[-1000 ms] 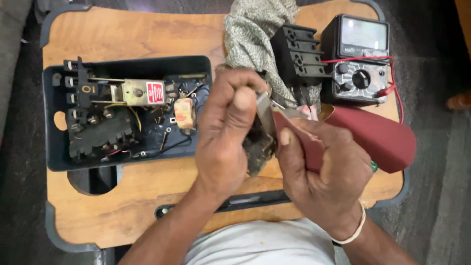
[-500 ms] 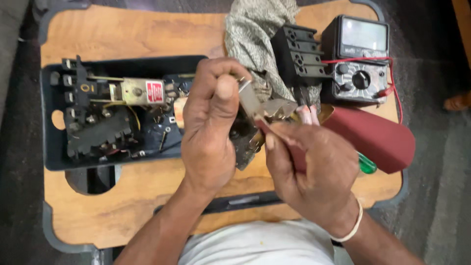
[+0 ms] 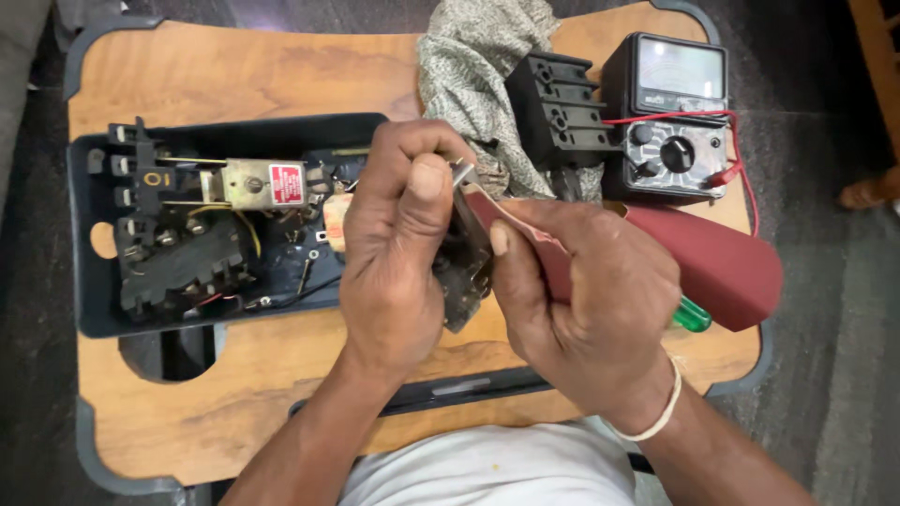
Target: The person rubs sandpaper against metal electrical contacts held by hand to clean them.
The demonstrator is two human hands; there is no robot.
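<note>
My left hand [image 3: 398, 248] grips a small dark electrical part [image 3: 467, 272] with a metal contact sticking out at its top, held above the middle of the wooden table [image 3: 234, 80]. My right hand [image 3: 591, 309] pinches a folded strip of dark red sandpaper [image 3: 712, 267] and presses its tip against that metal contact. The rest of the sandpaper sheet lies on the table to the right. Both hands touch at the part.
An open black casing [image 3: 216, 225] with wiring and a coil lies at the left. A patterned cloth [image 3: 478, 75], a black terminal block [image 3: 558, 112] and an analog multimeter [image 3: 670, 117] with red lead stand at the back right. A green screwdriver handle [image 3: 692, 316] peeks from under the sandpaper.
My right hand has slid the sandpaper tip along the metal contact, and my left hand has turned the part slightly, shifting a little between frames.
</note>
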